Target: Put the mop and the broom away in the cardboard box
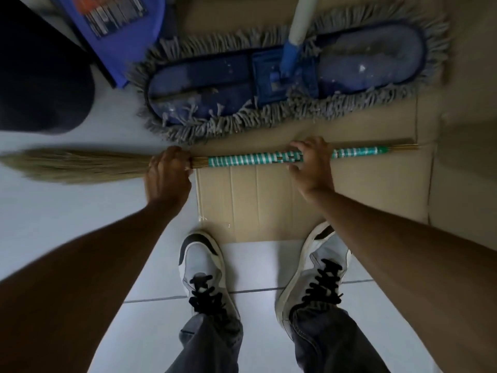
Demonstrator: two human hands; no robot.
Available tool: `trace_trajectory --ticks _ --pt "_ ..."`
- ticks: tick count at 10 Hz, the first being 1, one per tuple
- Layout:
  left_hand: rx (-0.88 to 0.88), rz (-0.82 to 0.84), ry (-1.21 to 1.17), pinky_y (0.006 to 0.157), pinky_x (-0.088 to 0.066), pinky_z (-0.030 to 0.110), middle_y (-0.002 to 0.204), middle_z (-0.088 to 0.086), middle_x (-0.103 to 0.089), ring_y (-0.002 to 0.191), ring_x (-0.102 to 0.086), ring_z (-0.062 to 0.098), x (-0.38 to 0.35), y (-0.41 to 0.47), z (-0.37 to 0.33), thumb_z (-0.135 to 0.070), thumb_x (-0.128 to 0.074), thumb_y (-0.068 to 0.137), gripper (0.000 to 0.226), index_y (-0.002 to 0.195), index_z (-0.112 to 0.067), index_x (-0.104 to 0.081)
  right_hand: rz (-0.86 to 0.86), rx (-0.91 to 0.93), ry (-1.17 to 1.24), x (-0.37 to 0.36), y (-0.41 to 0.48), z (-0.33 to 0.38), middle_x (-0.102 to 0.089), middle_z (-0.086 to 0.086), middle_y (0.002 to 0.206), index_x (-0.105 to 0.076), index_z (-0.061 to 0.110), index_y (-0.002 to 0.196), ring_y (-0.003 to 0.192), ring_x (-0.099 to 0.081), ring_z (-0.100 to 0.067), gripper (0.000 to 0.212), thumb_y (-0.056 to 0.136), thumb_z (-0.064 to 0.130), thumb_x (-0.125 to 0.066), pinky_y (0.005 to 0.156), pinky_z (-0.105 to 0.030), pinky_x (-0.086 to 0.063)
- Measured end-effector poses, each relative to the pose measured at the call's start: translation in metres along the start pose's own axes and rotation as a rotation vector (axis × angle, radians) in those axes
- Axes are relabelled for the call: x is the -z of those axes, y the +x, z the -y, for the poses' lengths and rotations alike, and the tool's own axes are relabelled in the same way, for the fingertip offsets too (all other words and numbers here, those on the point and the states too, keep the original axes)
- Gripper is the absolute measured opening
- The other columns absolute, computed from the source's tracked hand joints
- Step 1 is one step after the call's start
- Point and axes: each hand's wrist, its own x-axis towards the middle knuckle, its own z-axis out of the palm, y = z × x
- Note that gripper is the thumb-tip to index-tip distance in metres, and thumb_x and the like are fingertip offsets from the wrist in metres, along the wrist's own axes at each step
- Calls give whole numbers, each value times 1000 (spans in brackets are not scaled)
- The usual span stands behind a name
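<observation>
A grass broom [250,158] with a green-and-white wrapped handle lies level across the view, its straw head pointing left over the floor. My left hand [168,170] grips it where the bristles meet the handle. My right hand [312,162] holds the handle's middle. Beyond it a flat blue dust mop [215,84] with grey fringe lies on the brown cardboard box [242,200], its white-and-blue pole rising at the top. The broom handle is over the cardboard.
A blue dustpan-like object [118,36] stands at the top left beside a dark rounded shape [40,76]. My two white shoes [204,273] stand on the pale tiled floor at the cardboard's near edge. A cardboard wall [468,130] rises on the right.
</observation>
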Motion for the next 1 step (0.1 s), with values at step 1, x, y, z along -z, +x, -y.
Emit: trace_trajectory --ticks 1 --pt "-30 -30 -28 77 -54 45 122 11 -63 106 -62 35 37 -10 -2 -15 -64 90 27 116 -13 -62 3 86 -14 27 -13 20 -37 -10 148 -51 21 140 140 -30 -27 59 84 20 -72 107 -37 -41"
